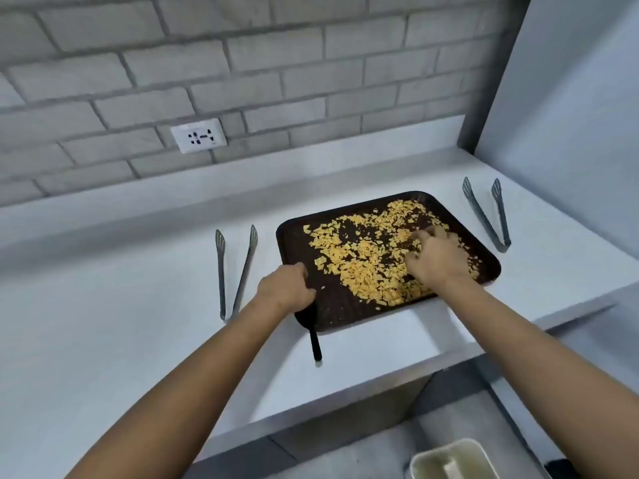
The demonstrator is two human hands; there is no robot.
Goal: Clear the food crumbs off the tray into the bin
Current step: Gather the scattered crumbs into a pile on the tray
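Observation:
A dark brown tray (342, 312) lies on the white counter, covered with yellow food crumbs (366, 264). My left hand (285, 285) grips the tray's near left edge. My right hand (437, 259) rests fingers-spread on the crumbs at the tray's right side, palm down. A black utensil handle (315, 344) sticks out from under the tray's near left corner, below my left hand. A white bin (453, 459) stands on the floor at the bottom right, below the counter's edge.
Metal tongs (235, 271) lie left of the tray and a second pair of tongs (487, 212) lies to its right. A wall socket (198, 135) sits on the grey brick wall behind. A grey panel rises at the right.

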